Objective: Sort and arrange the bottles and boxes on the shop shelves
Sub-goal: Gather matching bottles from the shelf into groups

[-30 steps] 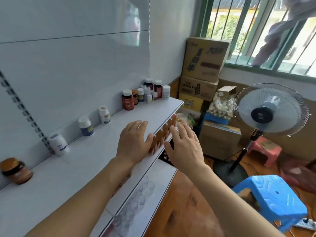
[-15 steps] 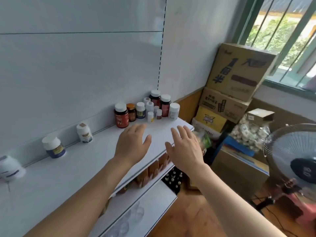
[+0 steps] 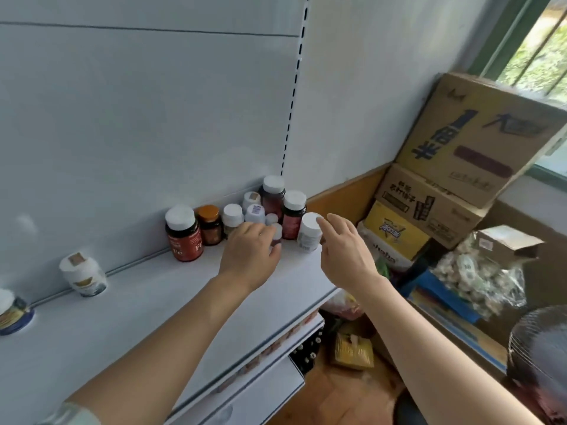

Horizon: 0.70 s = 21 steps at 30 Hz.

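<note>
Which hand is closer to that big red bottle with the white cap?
Left. The left hand is just right of the big red bottle; the right hand is farther right, by the white bottle.

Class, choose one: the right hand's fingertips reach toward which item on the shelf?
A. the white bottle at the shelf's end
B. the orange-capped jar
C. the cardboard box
A: the right hand extends its fingers to the cap of the white bottle at the shelf's end.

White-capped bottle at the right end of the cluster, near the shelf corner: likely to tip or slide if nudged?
The white bottle stands upright, taller than wide, so a push near its cap probably tips it. It looks like smooth plastic on a smooth shelf, so a low push likely slides it. It stands near the shelf's end, so a rightward shove risks a fall.
</note>
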Motion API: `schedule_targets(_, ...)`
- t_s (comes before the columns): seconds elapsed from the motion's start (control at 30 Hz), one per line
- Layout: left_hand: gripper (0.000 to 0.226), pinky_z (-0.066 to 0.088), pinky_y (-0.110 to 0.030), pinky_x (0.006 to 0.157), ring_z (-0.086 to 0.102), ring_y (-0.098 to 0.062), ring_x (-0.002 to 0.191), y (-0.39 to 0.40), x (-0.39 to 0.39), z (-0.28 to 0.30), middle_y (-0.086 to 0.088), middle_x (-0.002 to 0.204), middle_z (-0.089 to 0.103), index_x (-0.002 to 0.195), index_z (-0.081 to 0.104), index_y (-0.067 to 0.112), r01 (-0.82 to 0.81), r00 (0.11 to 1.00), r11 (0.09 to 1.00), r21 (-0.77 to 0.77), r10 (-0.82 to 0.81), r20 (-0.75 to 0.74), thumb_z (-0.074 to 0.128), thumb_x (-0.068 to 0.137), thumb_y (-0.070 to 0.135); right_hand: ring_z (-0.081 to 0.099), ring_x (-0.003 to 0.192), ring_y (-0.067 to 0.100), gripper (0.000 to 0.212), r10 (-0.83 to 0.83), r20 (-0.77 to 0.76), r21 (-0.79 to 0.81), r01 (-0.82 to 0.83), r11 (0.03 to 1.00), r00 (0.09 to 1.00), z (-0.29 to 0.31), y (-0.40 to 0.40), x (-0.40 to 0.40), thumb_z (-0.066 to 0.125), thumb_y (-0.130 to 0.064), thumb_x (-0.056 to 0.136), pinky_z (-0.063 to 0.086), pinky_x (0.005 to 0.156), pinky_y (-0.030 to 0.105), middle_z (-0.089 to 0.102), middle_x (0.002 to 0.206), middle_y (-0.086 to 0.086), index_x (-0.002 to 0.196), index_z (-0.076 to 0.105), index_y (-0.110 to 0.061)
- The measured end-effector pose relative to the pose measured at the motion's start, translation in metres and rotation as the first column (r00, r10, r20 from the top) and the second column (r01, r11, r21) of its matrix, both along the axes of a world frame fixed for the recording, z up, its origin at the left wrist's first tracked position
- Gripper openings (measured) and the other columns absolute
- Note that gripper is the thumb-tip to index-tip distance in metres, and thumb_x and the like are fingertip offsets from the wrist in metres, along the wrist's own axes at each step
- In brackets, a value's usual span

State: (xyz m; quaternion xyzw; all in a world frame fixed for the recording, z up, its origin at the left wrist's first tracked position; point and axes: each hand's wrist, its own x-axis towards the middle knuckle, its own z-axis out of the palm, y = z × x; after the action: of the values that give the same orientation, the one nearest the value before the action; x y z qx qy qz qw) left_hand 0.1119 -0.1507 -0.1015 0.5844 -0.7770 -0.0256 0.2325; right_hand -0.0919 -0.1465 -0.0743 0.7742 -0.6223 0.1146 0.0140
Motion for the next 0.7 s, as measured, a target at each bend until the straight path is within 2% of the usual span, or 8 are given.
schedule_targets(0.1, 0.03, 0.047, -0.04, 0.086, 0.054, -0.029, 0.103, -0.015, -0.015, -0.007, -0.003, 0.107, 0.067, 0.113, 0.064, 0.015, -0.053, 0.998, 0.998, 0.036, 0.052, 0.028, 0.06, 0.089, 0.033, 0.03, 0.14, 0.031, 0.059, 0.106, 0.018, 0.064, -0.107, 0.992, 0.994, -0.007, -0.032, -0.012, 0.051, -0.005, 0.088, 0.035, 0.11, 0.039, 0.034, 0.152, 0.009, 0.144, 0.038, -0.019)
schedule_targets(0.17, 0.028, 0.048, -0.04, 0.081, 0.054, -0.029, 0.101, -0.023, -0.025, -0.012, -0.003, 0.103, 0.066, 0.11, 0.064, 0.015, -0.095, 0.994, 0.995, 0.04, 0.093, 0.057, 0.061, 0.088, 0.032, 0.039, 0.133, 0.032, 0.051, 0.18, 0.055, 0.089, -0.184, 0.979, 0.982, -0.013, -0.049, -0.021, 0.054, -0.012, 0.088, 0.043, 0.103, 0.04, 0.04, 0.148, 0.007, 0.137, 0.046, -0.02)
schedule_targets(0.23, 0.027, 0.048, -0.04, 0.078, 0.055, -0.029, 0.099, -0.03, -0.034, -0.016, -0.003, 0.101, 0.066, 0.108, 0.065, 0.015, -0.136, 0.987, 0.99, 0.036, 0.132, 0.096, 0.063, 0.086, 0.03, 0.05, 0.12, 0.033, 0.038, 0.251, 0.081, 0.065, -0.256, 0.965, 0.965, -0.018, -0.064, -0.03, 0.057, -0.018, 0.088, 0.05, 0.088, 0.038, 0.048, 0.137, 0.006, 0.126, 0.055, -0.019)
schedule_targets(0.33, 0.02, 0.048, -0.039, 0.072, 0.055, -0.029, 0.092, -0.042, -0.045, -0.02, -0.004, 0.094, 0.064, 0.098, 0.067, 0.014, -0.213, 0.965, 0.977, 0.029, 0.205, 0.165, 0.069, 0.08, 0.024, 0.057, 0.091, 0.028, 0.025, 0.34, 0.129, -0.025, -0.34, 0.94, 0.931, -0.023, -0.084, -0.041, 0.065, -0.027, 0.085, 0.047, 0.069, 0.03, 0.054, 0.111, 0.005, 0.107, 0.063, -0.016)
schedule_targets(0.43, 0.02, 0.047, -0.038, 0.067, 0.056, -0.031, 0.086, -0.052, -0.052, -0.022, -0.006, 0.086, 0.061, 0.084, 0.069, 0.014, -0.295, 0.933, 0.956, 0.014, 0.284, 0.219, 0.078, 0.068, 0.01, 0.049, 0.08, 0.02, 0.029, 0.406, 0.171, -0.03, -0.408, 0.913, 0.898, -0.023, -0.098, -0.052, 0.068, -0.039, 0.084, 0.042, 0.066, 0.026, 0.051, 0.104, 0.003, 0.103, 0.062, -0.017)
schedule_targets(0.5, 0.024, 0.046, -0.038, 0.064, 0.056, -0.033, 0.084, -0.054, -0.054, -0.023, -0.007, 0.084, 0.059, 0.081, 0.067, 0.013, -0.304, 0.928, 0.952, -0.011, 0.299, 0.221, 0.078, 0.062, 0.002, 0.049, 0.075, 0.019, 0.029, 0.447, 0.198, -0.022, -0.452, 0.892, 0.872, -0.024, -0.104, -0.058, 0.066, -0.038, 0.085, 0.043, 0.063, 0.026, 0.052, 0.105, 0.003, 0.103, 0.06, -0.016)
schedule_targets(0.6, 0.024, 0.045, -0.04, 0.063, 0.056, -0.035, 0.085, -0.053, -0.055, -0.024, -0.008, 0.085, 0.058, 0.083, 0.067, 0.011, -0.303, 0.936, 0.953, -0.007, 0.299, 0.186, 0.074, 0.064, -0.003, 0.043, 0.067, 0.015, 0.028, 0.512, 0.214, 0.005, -0.525, 0.851, 0.832, -0.025, -0.109, -0.066, 0.065, -0.029, 0.084, 0.039, 0.062, 0.025, 0.057, 0.111, 0.002, 0.106, 0.057, -0.014)
schedule_targets(0.7, 0.028, 0.044, -0.036, 0.061, 0.058, -0.034, 0.079, -0.051, -0.053, -0.023, -0.007, 0.088, 0.059, 0.092, 0.07, 0.011, -0.299, 0.942, 0.954, 0.013, 0.293, 0.164, 0.072, 0.067, -0.003, 0.044, 0.07, 0.015, 0.03, 0.546, 0.239, 0.01, -0.564, 0.826, 0.803, -0.026, -0.116, -0.07, 0.066, -0.031, 0.083, 0.04, 0.062, 0.025, 0.06, 0.107, -0.001, 0.106, 0.057, -0.016)
